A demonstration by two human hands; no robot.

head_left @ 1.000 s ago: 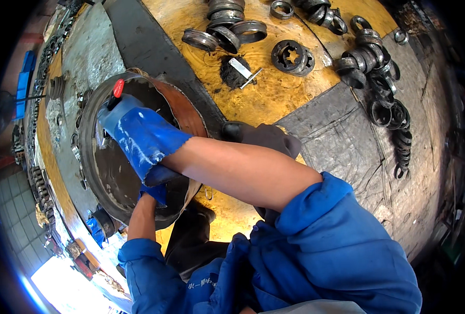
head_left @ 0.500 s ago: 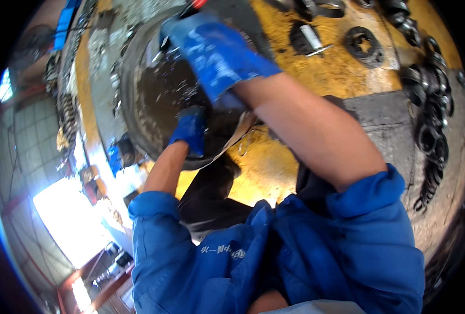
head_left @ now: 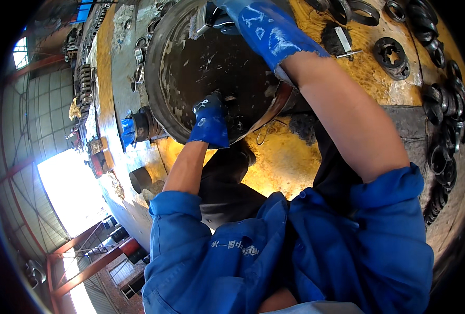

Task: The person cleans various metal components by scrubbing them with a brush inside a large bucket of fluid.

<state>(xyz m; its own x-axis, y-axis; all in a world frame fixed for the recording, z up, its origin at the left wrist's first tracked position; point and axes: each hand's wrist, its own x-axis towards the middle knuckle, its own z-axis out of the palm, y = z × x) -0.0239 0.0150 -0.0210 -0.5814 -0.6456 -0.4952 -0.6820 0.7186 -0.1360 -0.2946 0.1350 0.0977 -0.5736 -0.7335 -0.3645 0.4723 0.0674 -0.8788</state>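
A large round tub (head_left: 156, 99) of dark, murky liquid stands in front of me, with bits floating on the surface. My left hand (head_left: 210, 121), in a blue rubber glove, reaches over the near rim into the tub; its fingertips are lost in the dark liquid, so their grip is hidden. Over the far right side of the tub, my right hand (head_left: 258, 26), also blue-gloved, is closed on a flat brush (head_left: 200, 22) with pale bristles and a shiny metal band. The brush's bristles point left above the liquid. The top edge of the picture cuts off part of this hand.
Rows of dark metal rings (head_left: 444, 107) line the right side. On the stained yellow surface lie a ring with a star-shaped hole (head_left: 391, 56) and a white block (head_left: 342, 39). Left of the tub are a blue-wrapped cylinder (head_left: 138, 127) and a metal cup (head_left: 140, 179).
The view has shifted, so the tub sits further right and higher. My right hand has moved right over the tub, and the brush bristles now show clearly. My left hand stays in the tub.
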